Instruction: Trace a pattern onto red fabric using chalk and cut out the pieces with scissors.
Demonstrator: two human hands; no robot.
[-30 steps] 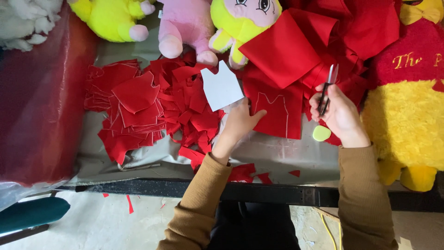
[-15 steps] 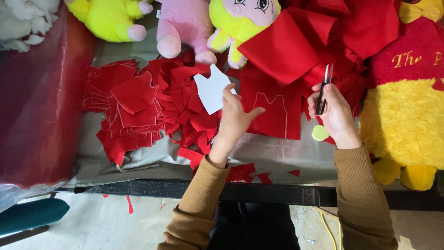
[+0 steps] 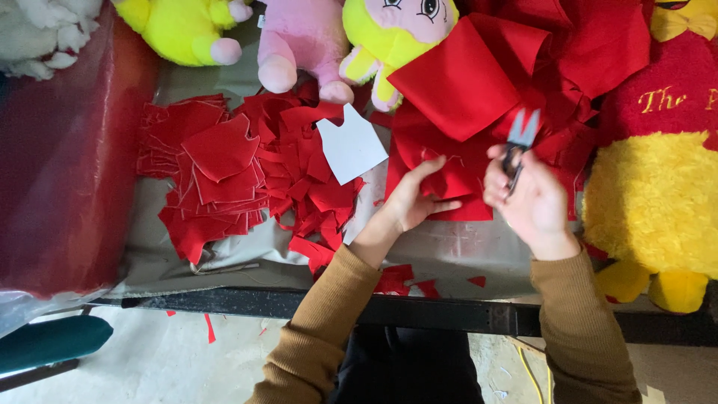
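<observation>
Closest to me at the bottom of the frame are my two brown sleeves coming up over the black table edge (image 3: 449,314), with a few red scraps (image 3: 407,280) lying just inside it.

My left hand (image 3: 411,198), mid-frame, has fingers spread and pinches the lower edge of a red fabric sheet (image 3: 456,90) that folds up toward the top center. My right hand (image 3: 527,194), just to the right of it, is closed around small snips (image 3: 520,142), blades pointing up and slightly parted, right next to the fabric.

Progress-wise, I'd say a fair chunk is done: left of center sits a stack of cut red pieces (image 3: 217,172), and next to it a messy heap of offcuts (image 3: 299,164) with a white paper pattern (image 3: 351,146) lying on top. Still plenty of uncut red cloth bunched at the upper right, so I reckon lots of cutting remains.

Farthest back, along the top edge: a yellow plush (image 3: 179,26), a pink plush (image 3: 299,37), a yellow-and-pink plush (image 3: 389,34), and a big yellow-red plush (image 3: 658,187) at the right.
</observation>
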